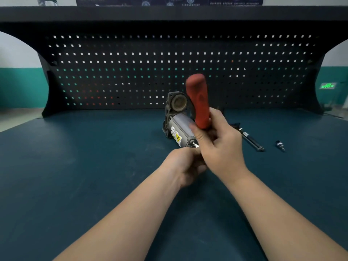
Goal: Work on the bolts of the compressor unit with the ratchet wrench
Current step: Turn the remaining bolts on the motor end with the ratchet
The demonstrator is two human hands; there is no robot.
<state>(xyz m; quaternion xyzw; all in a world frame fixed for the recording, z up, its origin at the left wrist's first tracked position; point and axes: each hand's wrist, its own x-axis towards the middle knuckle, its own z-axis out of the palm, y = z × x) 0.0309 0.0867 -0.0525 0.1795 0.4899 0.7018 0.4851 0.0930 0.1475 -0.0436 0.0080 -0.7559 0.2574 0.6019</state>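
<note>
Right hand (220, 146) grips red-handled ratchet wrench (198, 100) beside cylindrical metal compressor unit (178, 127).

Compressor unit (178, 127) carries a yellow warning label (177, 138), text unreadable. Green wall sign (327, 85) and top poster (169, 0) illegible too.

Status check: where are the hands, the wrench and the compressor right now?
Right hand grips red-handled ratchet wrench, handle up. Left hand curled at near end of grey cylindrical compressor unit; its hold hidden. Two small metal parts lie right, clear of work.
</note>
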